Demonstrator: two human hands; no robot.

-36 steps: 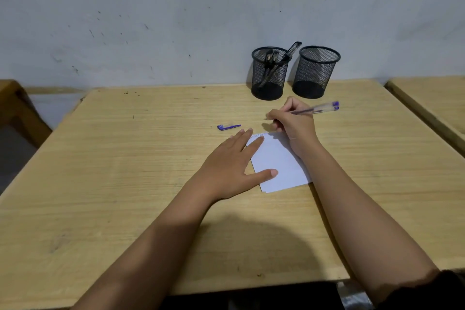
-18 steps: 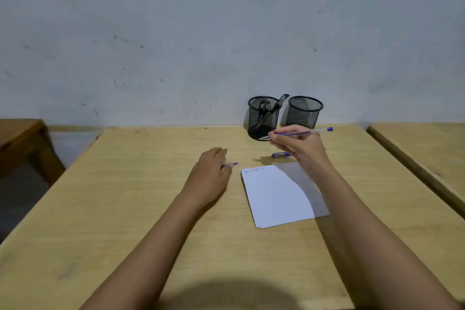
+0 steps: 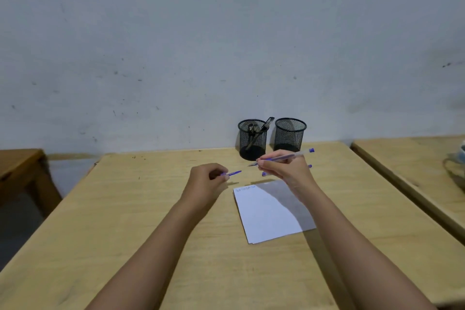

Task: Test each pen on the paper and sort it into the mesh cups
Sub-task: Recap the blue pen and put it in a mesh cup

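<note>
My right hand [image 3: 286,168] holds a clear pen with a purple end [image 3: 289,156], lifted off the table with its bare tip pointing left. My left hand [image 3: 206,181] pinches the purple pen cap [image 3: 232,173], a short way left of that tip. The white paper [image 3: 266,211] lies under my right forearm, with a line of scribbles along its top edge. Another purple pen [image 3: 310,166] lies on the table behind my right hand, mostly hidden. Two black mesh cups stand at the wall: the left cup [image 3: 252,139] holds several dark pens, the right cup [image 3: 289,134] looks empty.
The wooden table [image 3: 125,221] ends at the grey wall behind the cups. A second wooden table [image 3: 415,173] stands to the right across a narrow gap. A darker wooden piece [image 3: 20,166] sits at the far left.
My right hand lifted the pen off the paper. My left hand left the paper, picked the purple cap up from the table and holds it near the pen tip. The camera tilted up.
</note>
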